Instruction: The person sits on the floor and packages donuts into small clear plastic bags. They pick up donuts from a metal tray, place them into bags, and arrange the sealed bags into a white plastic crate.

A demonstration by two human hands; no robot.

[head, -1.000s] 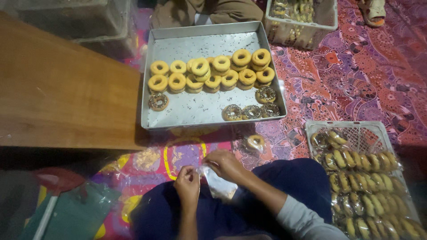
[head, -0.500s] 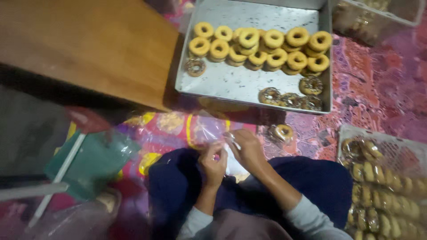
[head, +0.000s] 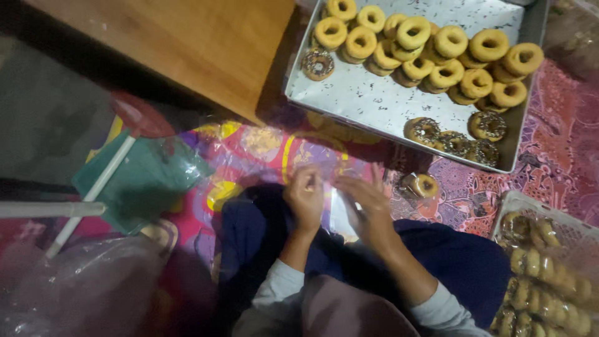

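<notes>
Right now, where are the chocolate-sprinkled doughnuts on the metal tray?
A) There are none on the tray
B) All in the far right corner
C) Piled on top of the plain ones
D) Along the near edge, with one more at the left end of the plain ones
D: three dark sprinkled doughnuts lie along the near edge of the metal tray, and one more sits left of the plain doughnuts.

— What packaging is to be seen?

— A small clear plastic bag [head: 342, 209] is held near the middle, between the left hand [head: 306, 198] and the right hand [head: 368, 203]. Just to its right, one doughnut wrapped in clear plastic [head: 425, 185] is laid on the patterned cloth.

— Anything more?

— At the near left, a large crumpled clear bag [head: 87, 287] is seen. Packed doughnuts in clear wrap [head: 549, 274] are stacked in a white basket [head: 518, 200] at the near right.
</notes>
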